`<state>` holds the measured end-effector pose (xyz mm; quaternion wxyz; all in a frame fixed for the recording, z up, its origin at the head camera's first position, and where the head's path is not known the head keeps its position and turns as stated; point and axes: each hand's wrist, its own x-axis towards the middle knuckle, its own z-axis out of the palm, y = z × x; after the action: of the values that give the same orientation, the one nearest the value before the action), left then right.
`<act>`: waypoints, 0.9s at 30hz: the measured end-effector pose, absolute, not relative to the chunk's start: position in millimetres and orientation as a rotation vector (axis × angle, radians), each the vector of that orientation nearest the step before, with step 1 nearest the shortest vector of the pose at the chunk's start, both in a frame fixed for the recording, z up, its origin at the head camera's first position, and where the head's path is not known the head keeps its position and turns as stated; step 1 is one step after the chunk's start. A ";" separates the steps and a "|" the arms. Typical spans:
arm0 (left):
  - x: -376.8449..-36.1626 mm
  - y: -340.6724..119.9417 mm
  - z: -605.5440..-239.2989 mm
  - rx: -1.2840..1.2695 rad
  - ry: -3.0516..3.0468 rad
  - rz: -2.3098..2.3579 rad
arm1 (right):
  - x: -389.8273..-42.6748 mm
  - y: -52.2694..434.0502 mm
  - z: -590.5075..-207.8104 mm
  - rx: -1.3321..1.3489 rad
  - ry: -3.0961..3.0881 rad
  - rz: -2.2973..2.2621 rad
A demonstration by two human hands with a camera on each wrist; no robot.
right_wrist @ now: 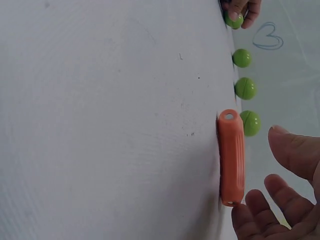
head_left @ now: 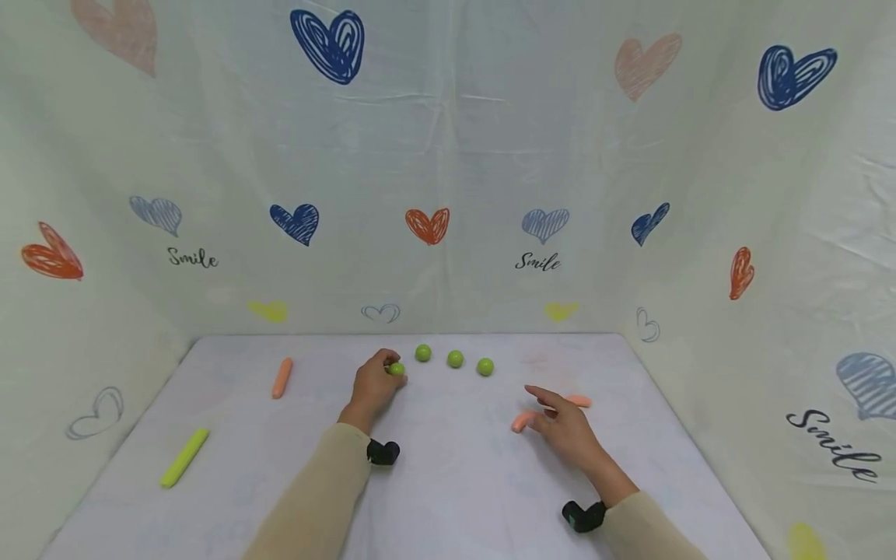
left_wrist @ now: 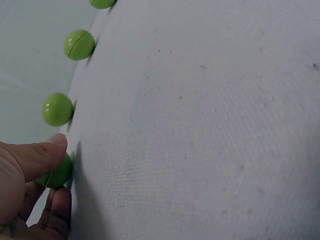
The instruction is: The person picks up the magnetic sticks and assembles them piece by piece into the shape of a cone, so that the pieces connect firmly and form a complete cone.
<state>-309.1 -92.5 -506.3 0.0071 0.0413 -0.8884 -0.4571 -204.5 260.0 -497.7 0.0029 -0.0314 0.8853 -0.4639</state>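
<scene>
My left hand (head_left: 374, 386) pinches a green ball (head_left: 397, 369) between thumb and fingers at the back of the table. In the left wrist view that ball (left_wrist: 59, 172) is low at the left, partly covered by the thumb. Three more green balls (head_left: 455, 358) stand in a row to its right; seam lines show on some. My right hand (head_left: 563, 432) hovers with fingers spread above an orange ridged tube (right_wrist: 232, 157), holding nothing. In the head view, orange parts (head_left: 521, 421) show on both sides of that hand; its middle hides what lies between.
On the left of the white table (head_left: 448, 482) lie an orange stick (head_left: 281, 379) and, nearer, a yellow-green stick (head_left: 185, 458). A white cloth (head_left: 448, 155) printed with hearts hangs behind and at both sides. Dark cameras (head_left: 584, 516) sit on both wrists.
</scene>
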 end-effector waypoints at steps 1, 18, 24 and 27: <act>-308.8 -92.4 -506.7 0.132 -2.779 -1.431 | -204.8 259.0 -498.7 -0.079 2.760 -1.465; -292.3 -91.5 -507.1 -0.004 -2.831 -1.469 | -201.0 247.1 -519.8 0.056 2.723 -1.527; -285.8 -88.1 -506.7 -0.040 -2.857 -1.478 | -202.1 244.3 -524.4 0.068 2.859 -1.389; -283.7 -87.4 -505.6 -0.063 -2.854 -1.473 | -204.1 242.7 -524.9 0.061 2.902 -1.334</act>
<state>-283.7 -87.4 -505.6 -0.0353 -0.0197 -0.8879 -0.4582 -204.1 242.7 -524.9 -0.0265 0.0191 0.9081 -0.4176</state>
